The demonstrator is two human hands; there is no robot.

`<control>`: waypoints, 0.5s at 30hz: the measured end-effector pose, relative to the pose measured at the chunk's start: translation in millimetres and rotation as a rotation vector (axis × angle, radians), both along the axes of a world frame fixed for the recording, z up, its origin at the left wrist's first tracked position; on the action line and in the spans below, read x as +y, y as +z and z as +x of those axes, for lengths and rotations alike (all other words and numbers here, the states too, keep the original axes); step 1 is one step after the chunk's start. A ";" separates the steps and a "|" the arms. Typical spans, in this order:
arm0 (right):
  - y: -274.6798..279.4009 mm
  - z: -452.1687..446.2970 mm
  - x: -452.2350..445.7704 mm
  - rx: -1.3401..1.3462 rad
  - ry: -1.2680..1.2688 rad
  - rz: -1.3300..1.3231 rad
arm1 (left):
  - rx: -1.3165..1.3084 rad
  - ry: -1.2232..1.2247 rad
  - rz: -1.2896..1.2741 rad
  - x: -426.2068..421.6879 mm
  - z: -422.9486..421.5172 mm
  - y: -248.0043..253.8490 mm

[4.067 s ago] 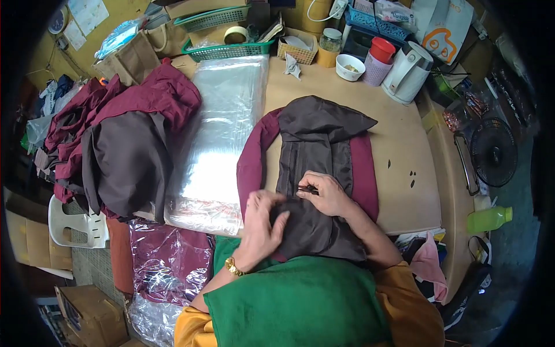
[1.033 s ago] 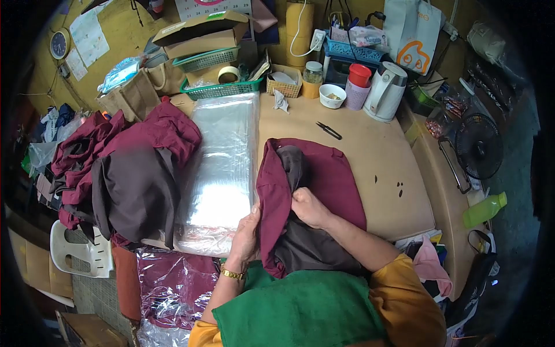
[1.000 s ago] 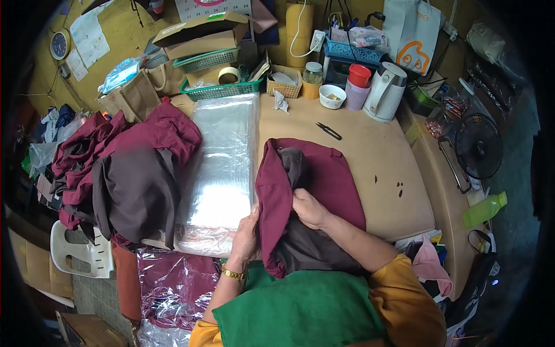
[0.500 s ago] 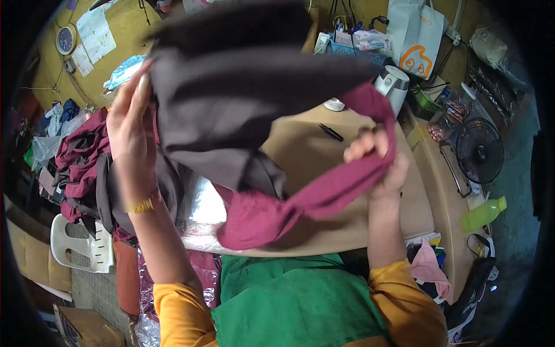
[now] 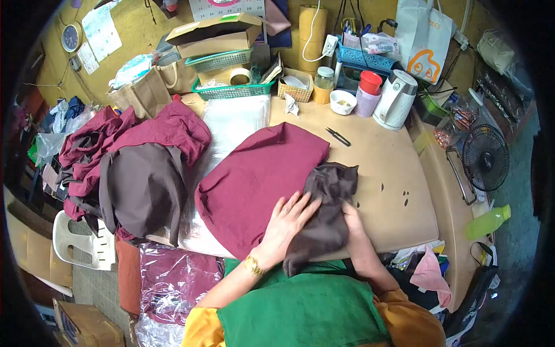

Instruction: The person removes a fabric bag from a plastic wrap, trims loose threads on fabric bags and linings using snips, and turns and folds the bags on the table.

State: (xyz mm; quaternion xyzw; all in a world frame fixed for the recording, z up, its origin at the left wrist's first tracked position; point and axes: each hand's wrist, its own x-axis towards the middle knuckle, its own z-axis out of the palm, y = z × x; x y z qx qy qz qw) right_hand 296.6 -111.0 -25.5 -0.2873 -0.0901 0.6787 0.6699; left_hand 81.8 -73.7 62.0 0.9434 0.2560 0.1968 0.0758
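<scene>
A maroon cloth piece point(image 5: 266, 168) with a dark grey-brown section point(image 5: 332, 188) lies on the table in front of me. My left hand point(image 5: 292, 220) rests flat on it where the two colours meet, fingers apart, a gold watch at the wrist. At the right edge of the dark section, my right hand point(image 5: 354, 224) grips the fabric, some of its fingers hidden by the cloth. To the left is a heap of similar maroon and dark cloth point(image 5: 144, 179). Small black thread snips point(image 5: 338, 137) lie beyond the cloth.
Clear plastic sleeves point(image 5: 237, 110) lie under the cloth. Along the back stand a green basket point(image 5: 234, 91), a jar point(image 5: 324, 77), a white bowl point(image 5: 343, 103), a red-lidded cup point(image 5: 369, 92) and a white kettle point(image 5: 396, 99). A plastic-wrapped maroon bundle point(image 5: 179, 277) sits at lower left.
The cloth was raised and blurred between both hands; now it is down on the table, maroon side up. My left hand came down and right onto it; my right hand moved down and left.
</scene>
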 end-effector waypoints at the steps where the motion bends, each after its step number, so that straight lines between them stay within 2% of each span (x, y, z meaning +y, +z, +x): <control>1: -1.8 12.4 -8.7 -0.013 -0.083 -0.100 | 0.152 0.003 0.018 -8.1 -13.9 -9.2; 2: 12.8 17.1 -18.3 -0.024 -0.169 -0.202 | 0.234 0.026 0.008 -14.9 -27.3 -13.4; 4: 2.5 37.7 -27.9 0.031 -0.258 -0.131 | 0.193 0.072 -0.172 -16.3 -48.7 -12.9; 7: -2.1 44.6 -41.2 -0.086 -0.398 -0.090 | -0.126 0.135 -0.384 -6.5 -63.0 -15.7; 9: -10.5 45.0 -47.9 -0.345 -0.470 -0.209 | -0.239 0.229 -0.309 3.2 -64.8 -19.9; 10: -12.8 43.5 -56.5 -0.345 -0.471 -0.216 | -0.266 0.274 -0.287 8.1 -65.4 -25.6; 11: 16.3 25.8 -62.2 -0.581 -0.415 -0.168 | -0.196 0.312 -0.090 11.4 -63.5 -24.9; 12: 31.9 15.7 -65.4 -0.815 -0.352 -0.117 | -0.194 0.311 -0.091 12.0 -59.3 -19.2; 13: 28.8 17.1 -69.7 -0.844 -0.185 -0.030 | -0.155 0.409 -0.174 9.9 -53.1 -10.1; 14: 41.2 9.7 -72.9 -0.844 -0.181 -0.031 | -0.116 0.508 -0.257 9.3 -48.6 -4.8; 15: 64.4 -2.9 -78.9 -1.358 -0.044 -0.028 | -0.222 0.462 -0.184 12.3 -46.3 -8.4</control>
